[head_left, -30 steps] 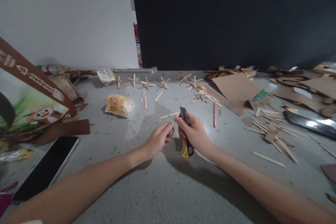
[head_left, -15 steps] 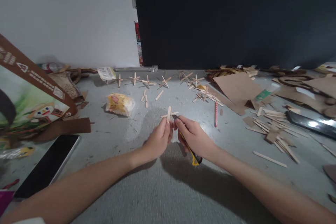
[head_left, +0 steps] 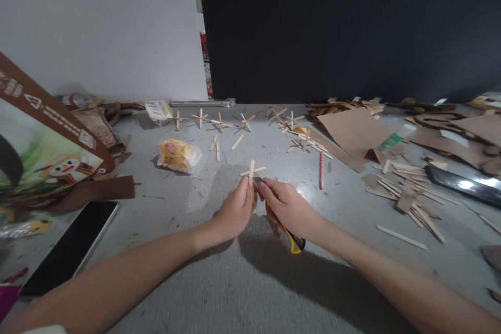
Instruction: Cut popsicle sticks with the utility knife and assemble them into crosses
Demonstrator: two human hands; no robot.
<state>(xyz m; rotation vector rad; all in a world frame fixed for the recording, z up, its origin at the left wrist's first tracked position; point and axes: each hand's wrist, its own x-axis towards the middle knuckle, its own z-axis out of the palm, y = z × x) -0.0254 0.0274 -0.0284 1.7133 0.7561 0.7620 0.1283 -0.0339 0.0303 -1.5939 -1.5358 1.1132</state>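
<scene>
Near the middle of the table, my left hand (head_left: 238, 207) pinches the lower end of a small cross of wooden sticks (head_left: 252, 169). Just right of it, my right hand (head_left: 288, 204) is closed around a yellow and black utility knife (head_left: 295, 242), whose handle end sticks out below the palm. The fingertips of both hands are close together, and the knife's blade is hidden. Beyond the hands lie more crossed sticks (head_left: 245, 122) in a row, with some loose short sticks (head_left: 237, 142) nearer.
A yellow wrapped packet (head_left: 178, 155) lies left of the hands, a phone (head_left: 70, 248) further left beside a printed bag (head_left: 58, 151). On the right are a red striped stick (head_left: 321, 170), a pile of wooden sticks (head_left: 415, 193), cardboard (head_left: 350, 133) and a black glossy object (head_left: 464, 183).
My right hand has turned slightly, and the knife's handle end has shifted a little right and down. The dark blade tip seen near the cross is now out of sight.
</scene>
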